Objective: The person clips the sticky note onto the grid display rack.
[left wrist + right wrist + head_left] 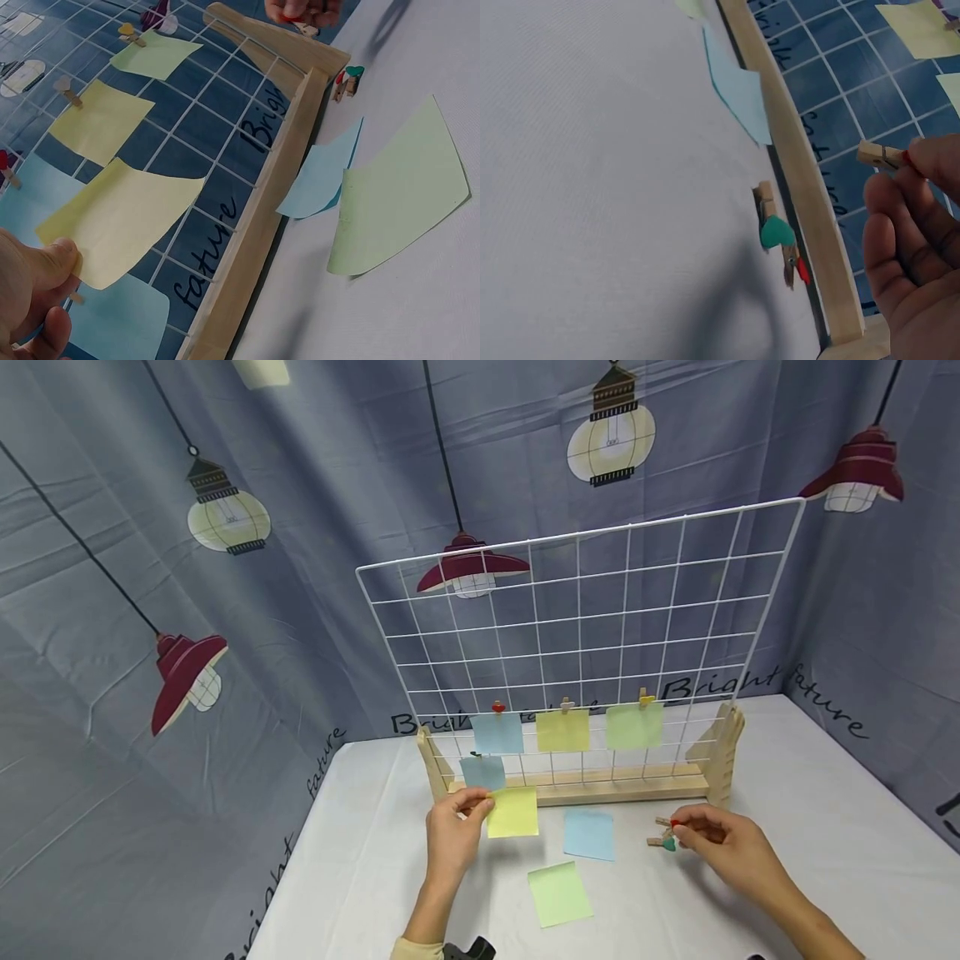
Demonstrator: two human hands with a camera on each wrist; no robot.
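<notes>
My left hand (452, 839) pinches a yellow sticky note (513, 812) by its left edge, between thumb and fingers. The note is in front of the lower left part of a white wire grid (577, 652). In the right wrist view, my right hand (922, 247) pinches a small wooden clothespin (877, 155) with a bit of red at the fingertips. Below that hand, a clothespin with a green heart (777, 232) and another with a red decoration (802, 270) lie on the table. A blue sticky note (588, 834) and a green sticky note (560, 894) lie between my hands.
Clothespins hold a blue note (497, 733), a yellow note (562, 731) and a green note (634, 727) in a row on the grid. Another blue note (482, 772) hangs lower left. The grid stands in a wooden base (622, 792) on a white-covered table (360, 860); a patterned curtain (300, 610) hangs behind.
</notes>
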